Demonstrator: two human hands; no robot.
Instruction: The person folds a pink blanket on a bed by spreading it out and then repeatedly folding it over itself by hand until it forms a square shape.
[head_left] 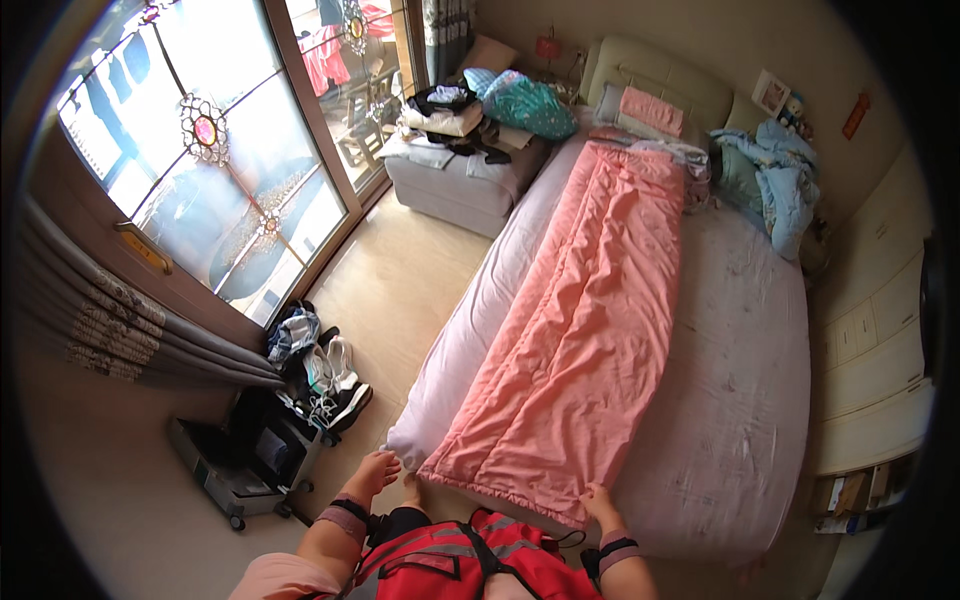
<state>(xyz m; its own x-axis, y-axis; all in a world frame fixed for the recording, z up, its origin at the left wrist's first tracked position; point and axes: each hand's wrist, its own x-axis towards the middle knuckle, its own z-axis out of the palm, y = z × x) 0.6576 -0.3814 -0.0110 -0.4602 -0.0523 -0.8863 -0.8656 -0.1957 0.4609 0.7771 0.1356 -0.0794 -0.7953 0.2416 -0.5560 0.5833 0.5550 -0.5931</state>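
Note:
A long pink quilt (570, 350), folded into a strip, runs down the bed from the pillow end to the near edge. My right hand (600, 503) is closed on the quilt at its near right corner. To the left of the quilt's near left corner is my left hand (374, 474), its fingers curled in beside the corner of the lavender bed sheet (430, 415). A small gap separates that hand from the quilt. Whether its fingers grip anything is too small to make out.
An open suitcase (240, 490) and a pile of shoes (335, 375) lie on the floor at left. A grey bench (450, 190) bears folded clothes and a teal bundle (530, 105). Pillows (650, 110) and a light blue garment (785, 180) lie at the bed's far end.

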